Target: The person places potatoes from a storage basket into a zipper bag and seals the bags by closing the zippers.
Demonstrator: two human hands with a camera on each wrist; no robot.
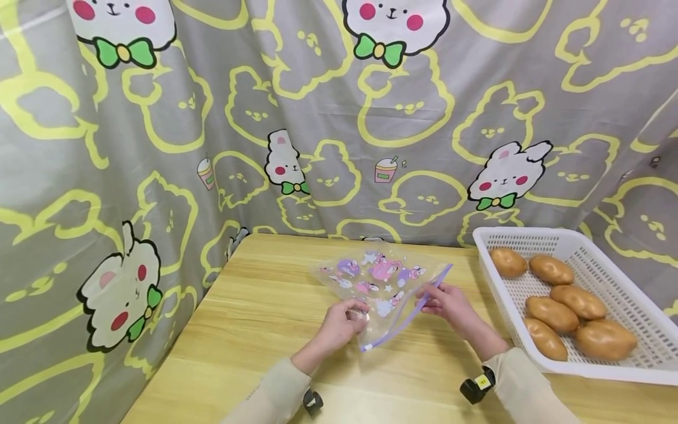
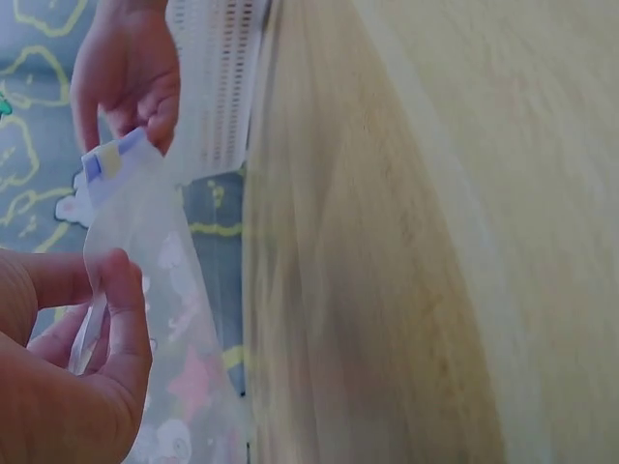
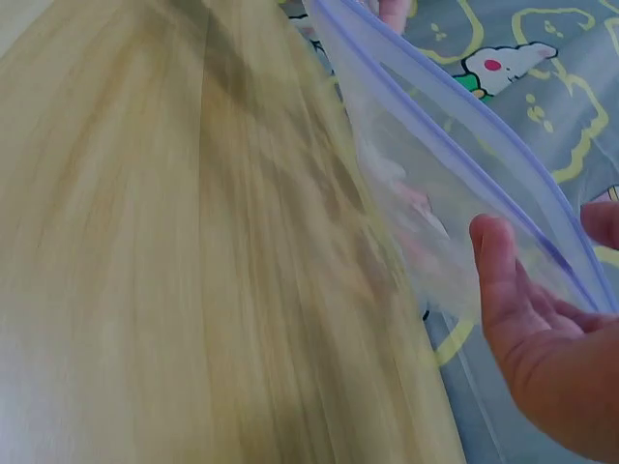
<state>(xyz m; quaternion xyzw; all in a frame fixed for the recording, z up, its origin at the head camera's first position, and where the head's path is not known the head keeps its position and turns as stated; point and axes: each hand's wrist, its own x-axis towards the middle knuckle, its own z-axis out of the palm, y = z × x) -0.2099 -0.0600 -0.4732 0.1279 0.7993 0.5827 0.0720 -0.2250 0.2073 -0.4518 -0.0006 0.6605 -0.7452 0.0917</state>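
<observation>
A clear zip bag [image 1: 378, 282] printed with pink and purple cartoon figures is held a little above the wooden table [image 1: 254, 330]. My left hand [image 1: 344, 321] pinches its near side between thumb and fingers [image 2: 121, 319]. My right hand [image 1: 445, 303] holds the bag at its purple zip strip [image 1: 408, 315]. In the left wrist view the right hand [image 2: 131, 82] grips the bag's top corner [image 2: 106, 164]. In the right wrist view the thumb [image 3: 498, 280] lies on the clear film just under the zip strip [image 3: 455, 145].
A white plastic basket [image 1: 524, 231] stands at the right of the table with several brown potatoes [image 1: 564, 300] in it. A grey curtain [image 1: 159, 147] with yellow bunny outlines hangs behind and to the left of the table.
</observation>
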